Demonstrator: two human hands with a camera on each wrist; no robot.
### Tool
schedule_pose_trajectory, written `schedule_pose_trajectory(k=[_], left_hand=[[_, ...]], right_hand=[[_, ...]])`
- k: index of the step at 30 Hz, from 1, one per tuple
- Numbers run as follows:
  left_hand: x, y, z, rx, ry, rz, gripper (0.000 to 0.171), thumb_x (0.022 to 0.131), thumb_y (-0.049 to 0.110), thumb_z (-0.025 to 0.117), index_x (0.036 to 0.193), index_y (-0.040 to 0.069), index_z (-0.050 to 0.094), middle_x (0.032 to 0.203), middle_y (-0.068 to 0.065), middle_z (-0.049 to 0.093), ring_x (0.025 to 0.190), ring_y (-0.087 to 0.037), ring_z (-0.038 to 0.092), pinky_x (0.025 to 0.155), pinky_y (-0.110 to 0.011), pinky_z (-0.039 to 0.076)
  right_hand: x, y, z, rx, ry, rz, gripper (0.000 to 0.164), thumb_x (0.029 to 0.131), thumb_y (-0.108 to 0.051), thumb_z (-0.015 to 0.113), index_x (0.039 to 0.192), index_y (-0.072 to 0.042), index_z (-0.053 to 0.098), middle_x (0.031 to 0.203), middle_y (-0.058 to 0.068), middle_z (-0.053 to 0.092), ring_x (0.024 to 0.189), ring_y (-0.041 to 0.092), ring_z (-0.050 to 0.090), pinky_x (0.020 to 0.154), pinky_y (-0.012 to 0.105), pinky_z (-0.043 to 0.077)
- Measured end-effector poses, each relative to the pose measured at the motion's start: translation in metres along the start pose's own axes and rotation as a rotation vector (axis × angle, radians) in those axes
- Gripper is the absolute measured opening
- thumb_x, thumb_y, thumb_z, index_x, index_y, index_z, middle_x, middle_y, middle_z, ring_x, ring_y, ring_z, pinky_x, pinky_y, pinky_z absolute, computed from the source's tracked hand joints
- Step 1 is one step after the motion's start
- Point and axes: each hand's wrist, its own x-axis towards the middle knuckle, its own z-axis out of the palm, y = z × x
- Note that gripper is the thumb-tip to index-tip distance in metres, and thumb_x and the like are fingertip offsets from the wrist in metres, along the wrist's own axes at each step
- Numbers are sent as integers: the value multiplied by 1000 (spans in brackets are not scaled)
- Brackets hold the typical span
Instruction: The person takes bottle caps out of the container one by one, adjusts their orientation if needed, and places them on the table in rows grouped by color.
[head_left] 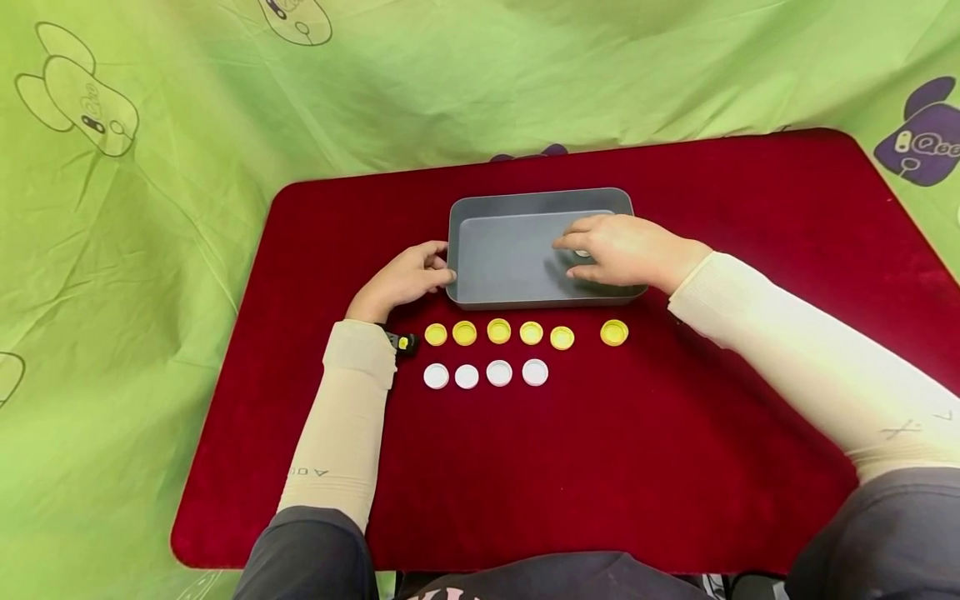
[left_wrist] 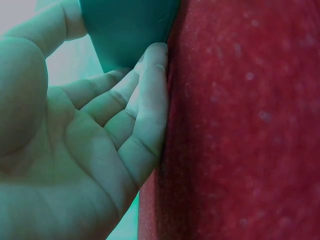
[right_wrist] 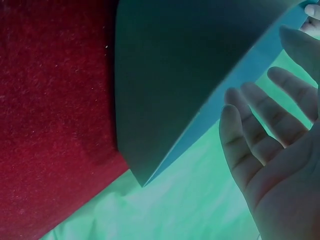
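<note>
A grey rectangular tray [head_left: 510, 258] stands on the red table. My left hand [head_left: 402, 277] grips its left wall near the front corner; in the left wrist view the thumb goes over the rim and the fingers rest against the outer wall [left_wrist: 132, 30]. My right hand [head_left: 622, 250] hovers over the tray's right part with fingers apart. Beneath its fingers a white cap [head_left: 582, 252] shows, mostly hidden. In the right wrist view the loosely spread fingers [right_wrist: 250, 150] hold nothing. Several yellow bottle caps [head_left: 498, 331] and several white bottle caps [head_left: 499, 372] lie in rows before the tray.
The table [head_left: 600, 467] has a red cloth cover. One yellow cap [head_left: 614, 332] lies apart, right of the yellow row. Green printed fabric [head_left: 450, 92] hangs around the table. A black wrist device [head_left: 405, 342] is at the left wrist.
</note>
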Motion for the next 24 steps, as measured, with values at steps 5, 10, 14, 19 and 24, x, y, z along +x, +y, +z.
schedule_pose_trajectory(k=[5, 10, 14, 19, 24], left_hand=[[0, 0, 0, -2, 1, 4, 57, 91, 17, 63, 143, 6, 44, 103, -14, 62, 85, -26, 61, 79, -35, 51], [0, 0, 0, -6, 3, 7, 56, 91, 17, 63, 143, 6, 44, 102, -14, 61, 85, -27, 60, 79, -35, 51], [0, -1, 0, -5, 1, 7, 56, 91, 17, 62, 143, 6, 44, 103, -14, 61, 85, -27, 60, 80, -35, 51], [0, -1, 0, 1, -6, 4, 56, 92, 18, 62, 144, 7, 44, 104, -15, 61, 86, -28, 60, 81, -36, 50], [0, 0, 0, -3, -6, 4, 56, 92, 18, 62, 144, 7, 44, 104, -15, 61, 86, -28, 60, 81, -36, 50]], right_hand=[[2, 4, 0, -2, -20, 11, 48, 87, -26, 72, 128, -3, 62, 127, 16, 59, 120, 34, 51, 100, 50, 41], [4, 7, -1, 2, -48, 29, 49, 88, -24, 71, 131, -3, 60, 130, 18, 57, 124, 34, 49, 102, 51, 39], [5, 10, -1, 8, -57, 45, 48, 89, -23, 70, 132, -3, 59, 132, 17, 55, 126, 33, 48, 103, 51, 38], [6, 13, 0, 12, -61, 49, 48, 89, -21, 70, 132, -3, 59, 133, 18, 55, 126, 34, 47, 103, 52, 38], [8, 17, 1, 7, -76, 59, 49, 89, -22, 70, 132, -2, 58, 135, 19, 53, 127, 35, 46, 103, 53, 37]])
